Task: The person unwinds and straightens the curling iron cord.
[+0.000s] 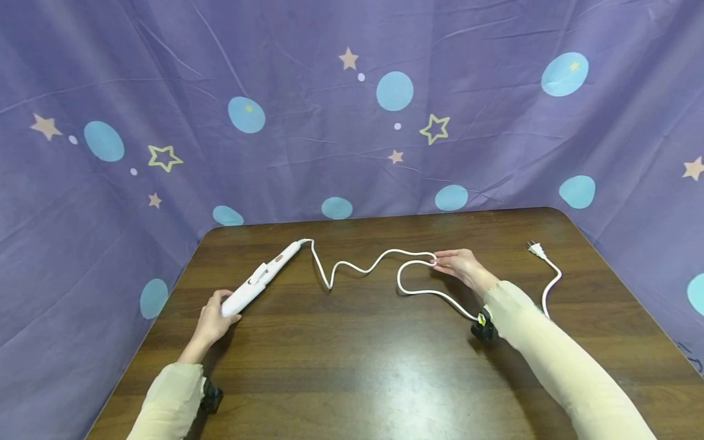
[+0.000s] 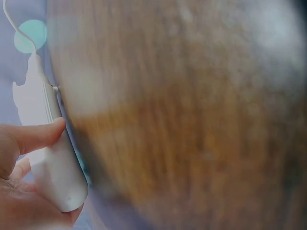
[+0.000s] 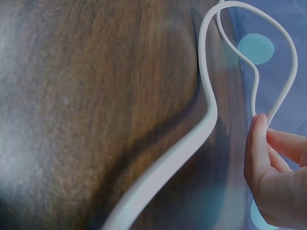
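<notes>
A white curling iron (image 1: 258, 281) lies slantwise over the left half of the table, its cord end pointing away. My left hand (image 1: 213, 318) holds the thick near end; in the left wrist view the thumb (image 2: 45, 134) presses on one side of the curling iron (image 2: 57, 172), with other fingers partly hidden behind it. From the far end, a white power cord (image 1: 365, 271) runs to the right in waves. My right hand (image 1: 461, 266) pinches a bend of this cord; in the right wrist view, thumb and fingers (image 3: 259, 148) meet on the looped cord (image 3: 288, 86).
The brown wooden table (image 1: 330, 354) has a rounded far edge. Past my right forearm the cord's end carries a two-pin plug (image 1: 536, 249). A purple curtain (image 1: 308, 171) with stars and dots hangs behind the table. Dark wrist cameras (image 1: 483, 327) sit on both wrists.
</notes>
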Motion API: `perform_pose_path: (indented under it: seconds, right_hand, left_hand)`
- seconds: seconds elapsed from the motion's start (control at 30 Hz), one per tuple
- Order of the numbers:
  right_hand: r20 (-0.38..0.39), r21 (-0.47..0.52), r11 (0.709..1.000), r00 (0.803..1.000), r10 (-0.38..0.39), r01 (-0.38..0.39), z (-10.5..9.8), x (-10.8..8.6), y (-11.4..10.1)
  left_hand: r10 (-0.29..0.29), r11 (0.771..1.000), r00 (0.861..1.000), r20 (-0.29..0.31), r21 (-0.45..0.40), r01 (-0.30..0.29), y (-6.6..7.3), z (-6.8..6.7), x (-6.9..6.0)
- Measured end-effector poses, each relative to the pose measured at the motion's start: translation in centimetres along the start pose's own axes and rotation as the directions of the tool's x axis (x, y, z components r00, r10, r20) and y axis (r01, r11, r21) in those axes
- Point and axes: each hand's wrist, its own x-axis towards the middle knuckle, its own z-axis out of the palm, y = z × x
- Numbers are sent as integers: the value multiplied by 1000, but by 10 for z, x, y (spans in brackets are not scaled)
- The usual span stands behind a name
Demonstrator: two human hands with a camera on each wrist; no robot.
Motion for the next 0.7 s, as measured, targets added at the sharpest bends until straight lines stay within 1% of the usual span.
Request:
perform_pose_path:
  seconds: [0.07, 0.1, 0.13, 0.2, 0.23, 0.27, 0.33, 0.37, 0.4, 0.43, 0.5, 0.53, 0.6, 0.63, 0.67, 0.7]
  right_hand:
    - [24, 41, 999, 1000, -3, 2, -8, 9, 8]
    - [39, 57, 998, 999, -8, 5, -11, 11, 9]
    - [38, 55, 998, 999, -15, 13, -9, 9, 9]
    - [28, 50, 999, 1000, -14, 12, -1, 1, 2]
    - [-14, 21, 1000, 1000, 20, -20, 8, -10, -7]
    - [-18, 22, 999, 999, 28, -28, 12, -15, -12]
    - [-26, 22, 999, 999, 29, -29, 17, -19, -15]
    - [-31, 25, 999, 999, 45, -44, 17, -19, -16]
    - [-26, 35, 998, 998, 50, -49, 14, -15, -13]
    - [26, 84, 996, 999, 19, -22, 2, -2, -1]
    - [45, 117, 993, 999, 15, -20, -10, 12, 10]
    - [96, 168, 986, 995, -14, -2, -22, 26, 22]
    - [93, 179, 984, 996, -10, -7, -29, 34, 27]
    - [92, 180, 984, 996, -16, -1, -30, 33, 27]
    - [41, 129, 992, 999, 5, -10, -21, 22, 16]
    - [27, 102, 995, 1000, 2, -4, -17, 16, 10]
  left_hand:
    - [12, 1000, 1000, -3, -8, -12, -2, 0, 1]
    - [14, 1000, 1000, -2, -10, -14, -3, -1, 2]
    - [11, 1000, 1000, 1, -9, -11, -3, -1, 2]
    - [-8, 1000, 1000, 14, -5, 8, -4, -2, 3]
    - [-21, 1000, 1000, 20, -5, 21, -4, -2, 3]
    - [-33, 999, 999, 26, -4, 33, -4, -2, 3]
    - [-52, 999, 998, 36, -1, 52, -4, -3, 2]
    - [-59, 998, 997, 40, 0, 59, -4, -3, 2]
    - [-63, 998, 997, 42, 1, 63, -4, -4, 2]
    - [-66, 998, 997, 45, 2, 66, -4, -4, 1]
    - [-65, 998, 997, 43, 6, 65, -4, -4, 1]
    - [-65, 998, 997, 43, 6, 65, -3, -5, 1]
    - [-66, 998, 997, 43, 7, 66, -3, -6, 1]
    - [-70, 998, 997, 43, 4, 69, -2, -6, 1]
    - [-73, 997, 996, 42, 5, 73, -1, -7, 1]
    - [-79, 997, 996, 42, 3, 79, 0, -8, 1]
